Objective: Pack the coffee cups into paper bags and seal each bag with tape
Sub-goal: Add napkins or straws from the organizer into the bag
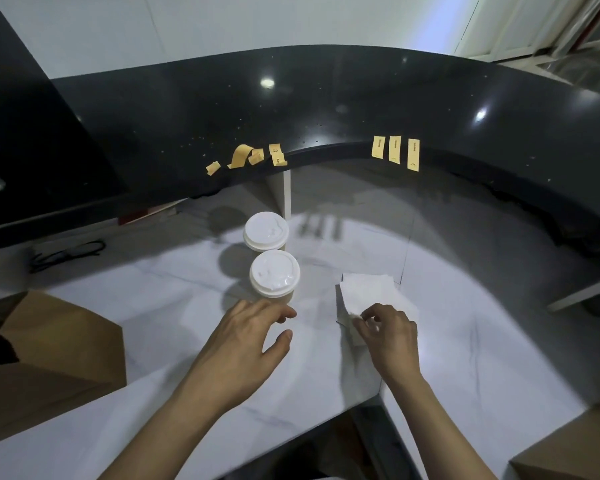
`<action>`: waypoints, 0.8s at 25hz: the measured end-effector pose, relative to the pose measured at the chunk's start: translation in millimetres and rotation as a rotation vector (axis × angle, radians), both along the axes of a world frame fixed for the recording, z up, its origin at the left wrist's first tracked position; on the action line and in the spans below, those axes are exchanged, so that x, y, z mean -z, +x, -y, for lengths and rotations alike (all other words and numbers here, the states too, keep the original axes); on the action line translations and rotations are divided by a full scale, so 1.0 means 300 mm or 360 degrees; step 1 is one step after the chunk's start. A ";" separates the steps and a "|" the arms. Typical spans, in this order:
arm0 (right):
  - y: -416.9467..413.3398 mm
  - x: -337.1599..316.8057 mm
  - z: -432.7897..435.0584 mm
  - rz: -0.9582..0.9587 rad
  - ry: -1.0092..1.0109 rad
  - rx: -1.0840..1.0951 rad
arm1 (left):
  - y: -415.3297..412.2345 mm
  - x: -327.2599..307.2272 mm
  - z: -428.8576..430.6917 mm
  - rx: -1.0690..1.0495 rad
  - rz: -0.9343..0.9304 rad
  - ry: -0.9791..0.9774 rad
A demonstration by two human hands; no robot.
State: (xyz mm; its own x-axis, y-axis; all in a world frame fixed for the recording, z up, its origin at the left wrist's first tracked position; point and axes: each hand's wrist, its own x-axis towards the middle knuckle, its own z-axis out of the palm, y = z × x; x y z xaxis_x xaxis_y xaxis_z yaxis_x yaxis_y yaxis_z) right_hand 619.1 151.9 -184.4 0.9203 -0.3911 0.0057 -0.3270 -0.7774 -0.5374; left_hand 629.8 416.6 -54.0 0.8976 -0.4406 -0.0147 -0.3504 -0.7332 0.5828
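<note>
Two paper coffee cups with white lids stand on the white marble counter, the far cup (266,231) right behind the near cup (274,278). My left hand (248,336) hovers just in front of the near cup, fingers spread and holding nothing. My right hand (387,332) pinches the near corner of a stack of white napkins (371,294) lying right of the cups. A brown paper bag (54,344) lies on its side at the left. Three yellow tape strips (395,151) hang from the black ledge's edge; several crumpled strips (246,156) stick further left.
The raised black counter (326,105) curves across the back. A black cable (66,252) lies at the left under the ledge. Another brown bag or box (568,452) shows at the bottom right corner. The white counter's front edge (326,415) is cut out near my arms.
</note>
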 end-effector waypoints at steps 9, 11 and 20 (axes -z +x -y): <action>-0.022 -0.038 -0.008 0.0161 -0.0237 -0.0080 | -0.004 0.002 -0.023 0.0013 0.0010 -0.0029; -0.028 -0.018 -0.007 0.0116 -0.0437 -0.0231 | -0.005 0.005 -0.033 0.0013 0.0012 -0.0032; -0.056 0.036 -0.085 0.0077 -0.0683 -0.0272 | -0.010 0.003 -0.077 -0.0039 0.0010 -0.0034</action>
State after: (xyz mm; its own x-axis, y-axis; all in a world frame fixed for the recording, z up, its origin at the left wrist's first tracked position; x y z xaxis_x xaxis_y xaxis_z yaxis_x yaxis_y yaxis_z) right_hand 602.4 177.3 -195.2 0.9661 -0.1867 0.1783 -0.1574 -0.9734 -0.1666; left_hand 626.8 439.5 -55.0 0.9082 -0.4186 -0.0001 -0.3360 -0.7291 0.5963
